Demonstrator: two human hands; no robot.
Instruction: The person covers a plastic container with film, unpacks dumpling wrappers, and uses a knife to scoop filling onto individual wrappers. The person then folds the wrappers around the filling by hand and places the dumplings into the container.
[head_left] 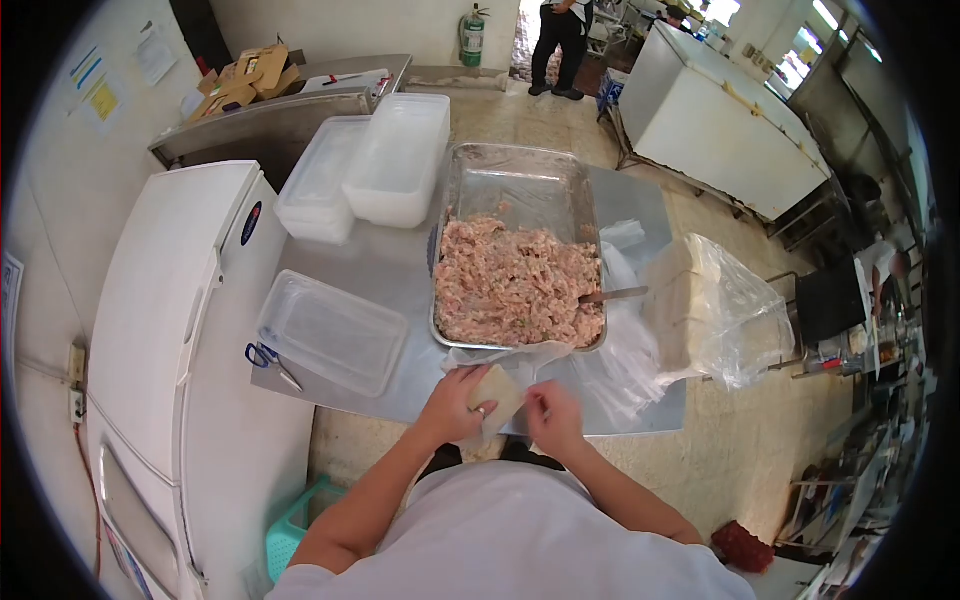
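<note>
My left hand (452,408) is wrapped round a pale, square stack of dough wrappers (497,392), held just off the table's front edge. Close to the stack's right side is my right hand (555,415), slightly blurred, with its fingers pinched together; what is between them, if anything, cannot be made out. Thin clear plastic (520,355) lies at the tray's near edge, just beyond both hands. The metal tray (520,175) holds a mound of minced meat filling (520,280). A flat spreader (613,295) is stuck in the filling on the right.
On the metal table (400,250) are stacked plastic containers (397,165), an open plastic container (333,333), blue-handled scissors (270,362) and a large bag of pale blocks (700,310). A white refrigerator (170,330) stands left. Another person (560,45) stands at the back.
</note>
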